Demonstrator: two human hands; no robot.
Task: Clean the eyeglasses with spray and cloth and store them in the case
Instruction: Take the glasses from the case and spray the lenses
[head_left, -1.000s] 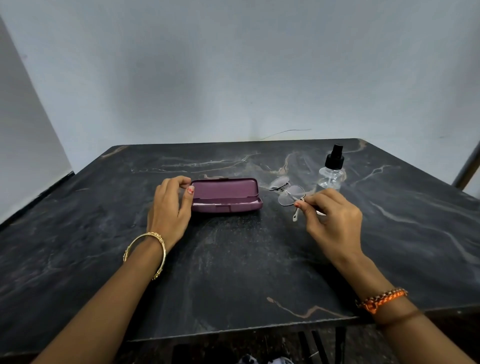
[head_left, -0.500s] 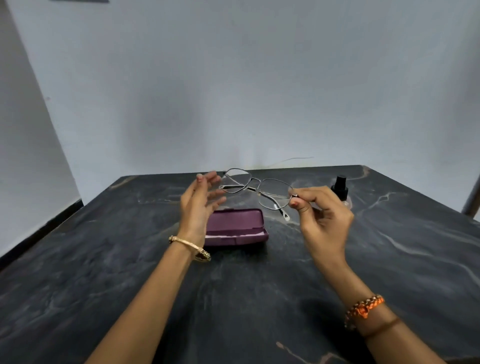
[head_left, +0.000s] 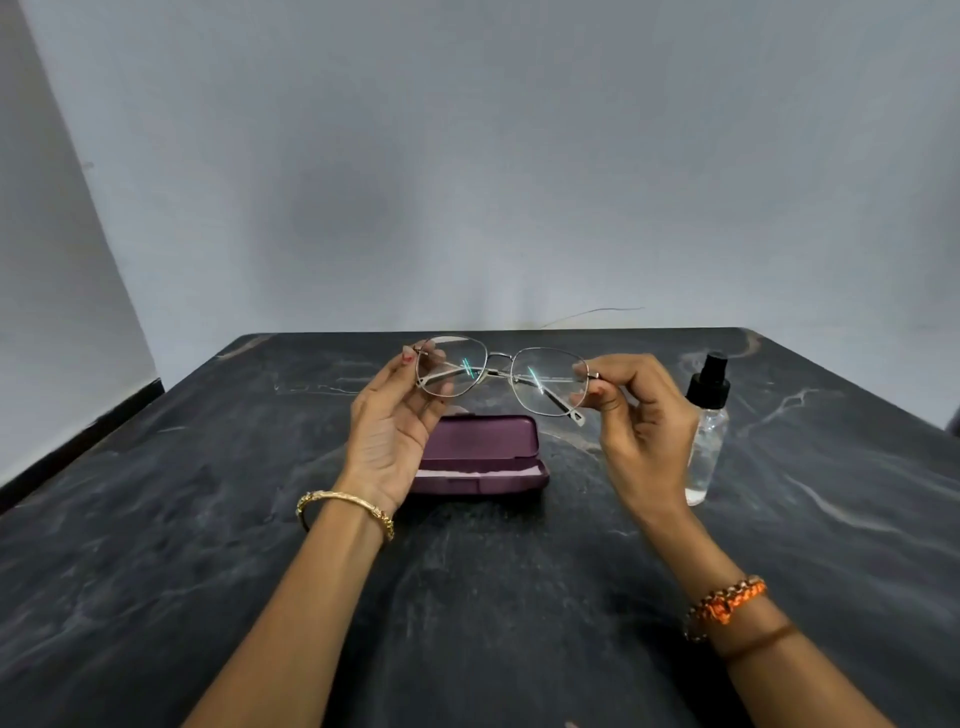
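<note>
Here the eyeglasses (head_left: 501, 376) are held up above the table (head_left: 493, 597), lenses facing away, with both temples folded behind the lenses. The left end of the frame is pinched between the thumb and fingertips of the left hand (head_left: 395, 431), palm turned toward the camera. The right end is pinched at the hinge by the right hand (head_left: 636, 426), whose other fingers are curled. Below and behind the glasses, a purple case (head_left: 493, 457) lies open on the dark marbled table, a pale lining visible along its front edge. A clear spray bottle (head_left: 706, 431) with a black nozzle stands upright just right of the right hand. A gold bangle (head_left: 345, 506) is worn on the left wrist, an orange braided band (head_left: 727, 605) on the right.
</note>
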